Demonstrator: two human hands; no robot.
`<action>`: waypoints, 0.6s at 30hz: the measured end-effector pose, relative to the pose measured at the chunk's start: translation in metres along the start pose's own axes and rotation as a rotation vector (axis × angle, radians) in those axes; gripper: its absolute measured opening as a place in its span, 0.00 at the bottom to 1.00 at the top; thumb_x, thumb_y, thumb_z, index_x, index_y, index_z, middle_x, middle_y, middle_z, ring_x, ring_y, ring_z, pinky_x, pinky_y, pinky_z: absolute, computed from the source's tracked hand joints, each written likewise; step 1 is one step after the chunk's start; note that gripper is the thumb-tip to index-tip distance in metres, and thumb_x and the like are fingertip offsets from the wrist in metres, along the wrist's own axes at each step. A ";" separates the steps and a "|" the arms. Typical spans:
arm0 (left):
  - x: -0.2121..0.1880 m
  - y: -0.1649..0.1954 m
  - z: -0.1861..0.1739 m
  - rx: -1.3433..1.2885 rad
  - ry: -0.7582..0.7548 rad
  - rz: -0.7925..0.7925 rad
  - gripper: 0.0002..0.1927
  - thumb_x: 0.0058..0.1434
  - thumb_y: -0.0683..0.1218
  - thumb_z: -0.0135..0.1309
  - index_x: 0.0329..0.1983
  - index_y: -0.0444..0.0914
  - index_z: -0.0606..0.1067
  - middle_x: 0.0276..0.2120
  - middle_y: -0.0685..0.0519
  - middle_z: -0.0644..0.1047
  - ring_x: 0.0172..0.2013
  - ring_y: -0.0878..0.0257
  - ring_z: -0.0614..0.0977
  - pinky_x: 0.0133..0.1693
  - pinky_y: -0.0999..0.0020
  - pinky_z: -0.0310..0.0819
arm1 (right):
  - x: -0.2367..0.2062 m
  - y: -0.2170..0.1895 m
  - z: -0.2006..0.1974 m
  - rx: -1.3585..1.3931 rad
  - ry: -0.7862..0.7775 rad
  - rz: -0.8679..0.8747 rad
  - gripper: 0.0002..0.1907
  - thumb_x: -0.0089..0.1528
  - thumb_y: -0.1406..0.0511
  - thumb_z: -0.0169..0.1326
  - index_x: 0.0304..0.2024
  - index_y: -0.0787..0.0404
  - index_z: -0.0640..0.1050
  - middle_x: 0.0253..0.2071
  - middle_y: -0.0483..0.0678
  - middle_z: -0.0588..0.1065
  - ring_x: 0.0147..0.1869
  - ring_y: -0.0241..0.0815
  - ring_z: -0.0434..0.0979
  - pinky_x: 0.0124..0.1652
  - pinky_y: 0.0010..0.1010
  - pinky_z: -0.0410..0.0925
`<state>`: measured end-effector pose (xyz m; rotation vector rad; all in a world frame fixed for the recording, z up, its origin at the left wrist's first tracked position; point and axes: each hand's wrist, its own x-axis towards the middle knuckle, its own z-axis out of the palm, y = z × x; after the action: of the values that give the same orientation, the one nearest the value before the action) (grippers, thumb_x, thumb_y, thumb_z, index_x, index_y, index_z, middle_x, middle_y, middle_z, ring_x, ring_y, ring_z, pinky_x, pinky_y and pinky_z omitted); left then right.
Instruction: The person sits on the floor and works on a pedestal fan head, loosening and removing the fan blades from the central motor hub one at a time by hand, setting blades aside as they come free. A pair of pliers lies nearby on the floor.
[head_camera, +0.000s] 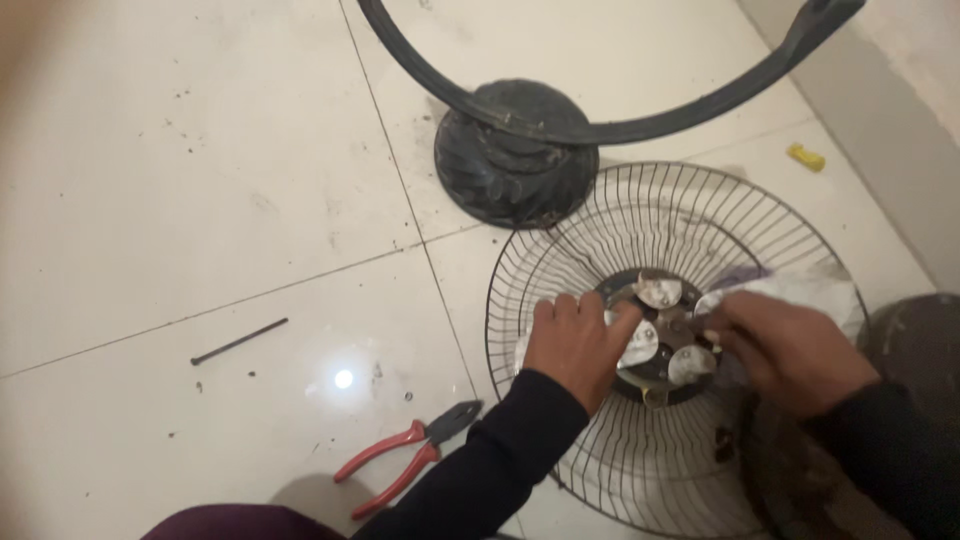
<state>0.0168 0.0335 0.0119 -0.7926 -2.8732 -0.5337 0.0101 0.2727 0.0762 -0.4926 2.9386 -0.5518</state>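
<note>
So I've got the wire fan guard (680, 350) lying flat on the tile floor (200, 200), dished side up, so its axis points straight up at me and there's no real long axis to speak of, it's just a round grille. Closest to me, left of the guard, are my red-handled pliers (405, 462), jaws aimed toward the guard and untouched right now. My left hand (575, 345) is curled down over the guard's hub plate (660, 340), pinning it in place. My right hand (790, 350) is closed around a white rag (800, 292) on the right of the hub, fingertips pinching something small at the centre; can't tell exactly what. I'd say I'm midway: guard's off the fan, hub is partly shiny, spokes look grimy. Further left of the guard lies a long dark bolt (240, 341). Beyond the guard sits the black fan base (515, 165), with a small yellow bit (806, 157) off to its right.
</note>
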 end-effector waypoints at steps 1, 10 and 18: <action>0.000 0.000 0.000 0.008 0.012 0.004 0.22 0.53 0.42 0.58 0.52 0.42 0.70 0.35 0.46 0.74 0.36 0.50 0.76 0.38 0.51 0.66 | 0.000 0.000 0.001 0.014 0.020 0.044 0.06 0.58 0.66 0.55 0.36 0.61 0.77 0.32 0.53 0.78 0.36 0.55 0.80 0.35 0.40 0.71; -0.001 0.002 0.001 0.023 0.066 0.012 0.21 0.53 0.42 0.58 0.50 0.42 0.71 0.34 0.48 0.73 0.36 0.51 0.76 0.38 0.51 0.65 | 0.005 -0.004 0.005 0.035 0.000 0.091 0.07 0.59 0.64 0.59 0.35 0.61 0.78 0.29 0.50 0.77 0.34 0.51 0.79 0.35 0.39 0.71; -0.002 0.004 -0.003 0.031 0.092 0.009 0.20 0.55 0.42 0.58 0.52 0.41 0.71 0.34 0.47 0.73 0.35 0.51 0.76 0.37 0.53 0.65 | 0.023 -0.016 0.012 -0.048 0.081 -0.038 0.07 0.56 0.67 0.58 0.35 0.62 0.76 0.32 0.52 0.76 0.38 0.54 0.78 0.38 0.41 0.70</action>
<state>0.0203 0.0345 0.0151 -0.7552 -2.7856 -0.5091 -0.0045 0.2473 0.0700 -0.5448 3.0314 -0.5181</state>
